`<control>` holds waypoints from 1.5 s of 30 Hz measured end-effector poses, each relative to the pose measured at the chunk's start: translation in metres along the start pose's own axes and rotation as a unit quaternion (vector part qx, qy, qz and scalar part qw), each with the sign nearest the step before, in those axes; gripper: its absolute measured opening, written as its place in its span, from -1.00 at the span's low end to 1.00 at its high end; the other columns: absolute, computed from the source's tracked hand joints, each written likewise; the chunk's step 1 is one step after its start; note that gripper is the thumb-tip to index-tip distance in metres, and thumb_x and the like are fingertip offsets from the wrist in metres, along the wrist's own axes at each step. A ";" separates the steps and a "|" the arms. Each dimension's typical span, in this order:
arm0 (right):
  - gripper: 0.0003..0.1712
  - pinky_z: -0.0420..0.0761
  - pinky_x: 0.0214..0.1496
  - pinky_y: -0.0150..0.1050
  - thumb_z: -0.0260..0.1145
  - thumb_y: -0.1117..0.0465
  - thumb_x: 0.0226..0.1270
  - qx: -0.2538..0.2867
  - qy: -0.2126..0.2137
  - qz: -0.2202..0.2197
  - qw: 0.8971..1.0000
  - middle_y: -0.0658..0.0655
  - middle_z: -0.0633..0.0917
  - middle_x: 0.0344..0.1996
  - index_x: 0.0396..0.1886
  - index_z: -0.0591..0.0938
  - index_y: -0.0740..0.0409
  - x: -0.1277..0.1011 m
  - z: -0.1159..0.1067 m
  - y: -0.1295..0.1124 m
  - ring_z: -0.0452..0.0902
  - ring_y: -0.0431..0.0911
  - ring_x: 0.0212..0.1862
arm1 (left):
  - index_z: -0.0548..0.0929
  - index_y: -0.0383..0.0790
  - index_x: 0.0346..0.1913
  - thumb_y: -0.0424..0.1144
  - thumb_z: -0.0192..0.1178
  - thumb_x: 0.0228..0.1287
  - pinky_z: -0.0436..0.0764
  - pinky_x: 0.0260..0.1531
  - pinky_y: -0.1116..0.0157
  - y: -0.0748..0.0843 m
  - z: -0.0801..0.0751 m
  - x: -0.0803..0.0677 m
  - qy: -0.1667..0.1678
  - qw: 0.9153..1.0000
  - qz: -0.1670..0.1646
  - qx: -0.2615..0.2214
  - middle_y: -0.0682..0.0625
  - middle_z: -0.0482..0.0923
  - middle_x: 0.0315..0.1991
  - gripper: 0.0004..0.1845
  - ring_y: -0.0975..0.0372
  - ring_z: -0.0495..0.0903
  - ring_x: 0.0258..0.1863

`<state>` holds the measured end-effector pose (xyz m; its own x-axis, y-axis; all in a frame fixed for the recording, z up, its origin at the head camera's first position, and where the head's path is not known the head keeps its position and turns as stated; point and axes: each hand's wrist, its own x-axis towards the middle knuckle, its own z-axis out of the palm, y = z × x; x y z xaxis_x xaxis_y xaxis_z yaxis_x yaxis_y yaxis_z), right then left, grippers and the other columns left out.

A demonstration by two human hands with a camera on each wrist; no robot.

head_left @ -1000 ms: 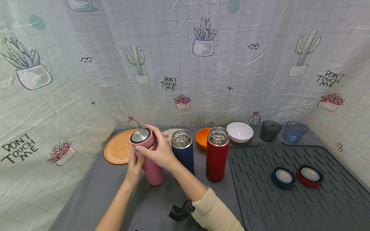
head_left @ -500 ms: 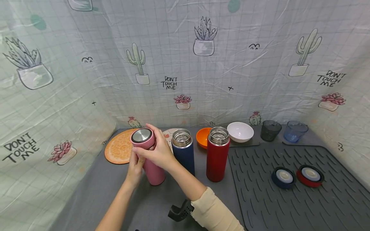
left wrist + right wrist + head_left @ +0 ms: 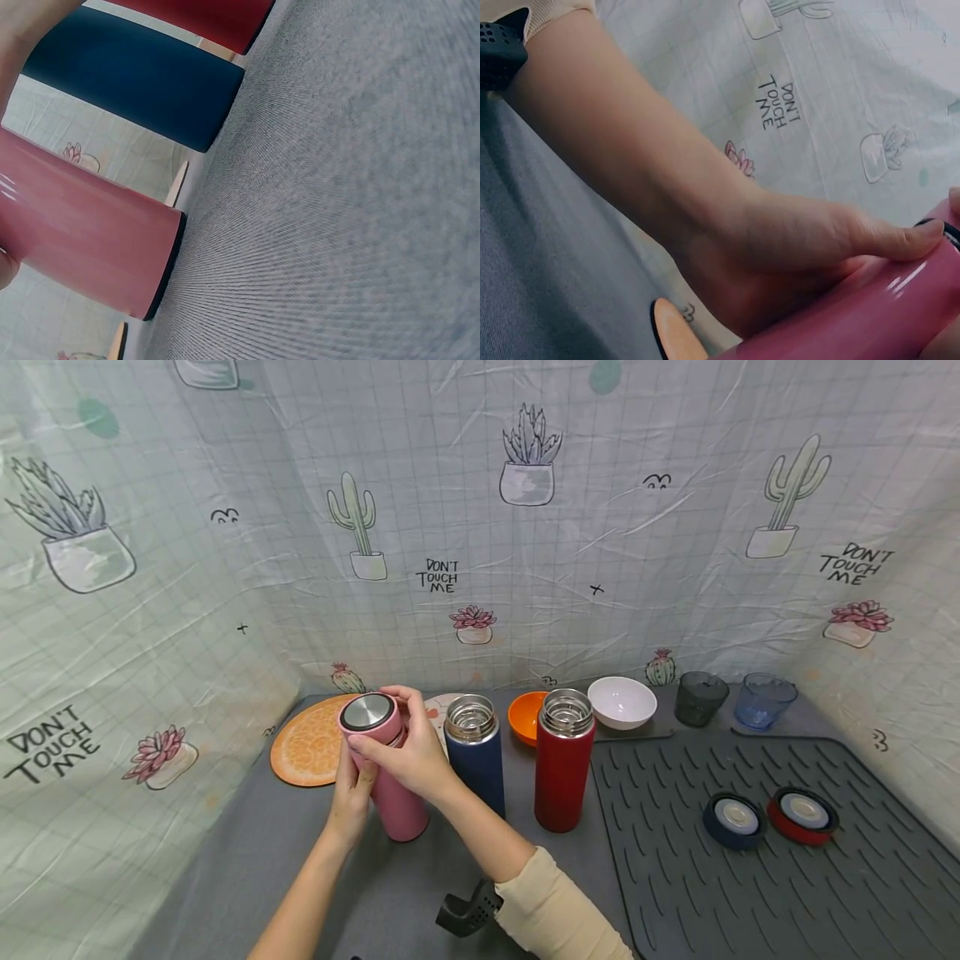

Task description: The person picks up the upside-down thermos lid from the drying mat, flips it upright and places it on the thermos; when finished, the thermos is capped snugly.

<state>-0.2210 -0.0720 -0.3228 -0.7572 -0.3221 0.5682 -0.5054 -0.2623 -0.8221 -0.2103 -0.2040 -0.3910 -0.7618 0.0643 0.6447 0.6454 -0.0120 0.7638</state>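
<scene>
Head view: both hands on the pink bottle, its long axis nearly upright, tipped a little to the left.

Standing on the grey table (image 3: 247, 852) at the left end of the row, just beside the blue bottle (image 3: 476, 760), the pink bottle (image 3: 390, 785) is gripped low on its body by the left hand (image 3: 351, 793). Above it, the right hand (image 3: 408, 752) curls thumb and fingers round the lid (image 3: 367, 717). That forearm crosses in from the right, wrist bent, while the left arm rises straight from below.
</scene>
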 end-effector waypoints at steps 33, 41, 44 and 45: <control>-0.29 0.48 0.00 -0.33 0.32 0.24 0.11 -0.048 0.039 0.014 0.998 0.14 0.37 0.04 0.24 0.24 0.19 0.002 0.007 0.013 0.40 -0.16 -0.01 | 0.10 -0.12 0.34 -0.05 -0.04 0.37 0.40 0.00 0.40 -0.004 -0.002 -0.001 0.006 1.000 -0.012 -0.003 -0.02 0.28 0.16 -0.44 0.20 0.33 0.08; -0.28 0.34 0.16 -0.26 -0.01 0.25 0.16 -0.066 0.015 0.025 0.997 0.33 0.38 0.16 0.35 0.12 0.31 -0.003 0.004 -0.008 0.36 0.06 0.13 | 0.12 -0.14 0.33 -0.08 -0.05 0.38 0.42 -0.09 0.41 -0.005 -0.002 -0.001 0.013 1.000 -0.007 -0.002 -0.01 0.31 0.11 -0.46 0.22 0.35 0.01; -0.31 0.40 0.08 -0.31 0.06 0.30 0.16 -0.035 0.009 0.017 0.999 0.34 0.40 0.11 0.32 0.15 0.31 -0.002 0.003 -0.003 0.40 0.05 0.08 | 0.11 -0.14 0.33 -0.09 -0.05 0.38 0.42 -0.08 0.41 -0.005 -0.002 -0.001 0.011 1.000 -0.006 -0.001 -0.02 0.30 0.12 -0.46 0.21 0.35 0.03; -0.31 0.43 0.05 -0.31 0.12 0.30 0.16 -0.025 0.011 0.014 1.000 0.31 0.40 0.09 0.31 0.17 0.29 0.000 0.003 0.003 0.42 0.02 0.05 | 0.09 -0.15 0.34 -0.09 -0.06 0.38 0.42 -0.06 0.41 -0.004 -0.002 -0.001 0.009 1.000 -0.007 0.000 -0.02 0.29 0.13 -0.45 0.21 0.34 0.04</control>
<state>-0.2211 -0.0752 -0.3253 -0.7798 -0.3078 0.5451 -0.5043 -0.2071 -0.8383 -0.2127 -0.2058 -0.3946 -0.7721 0.0460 0.6338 0.6340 -0.0118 0.7732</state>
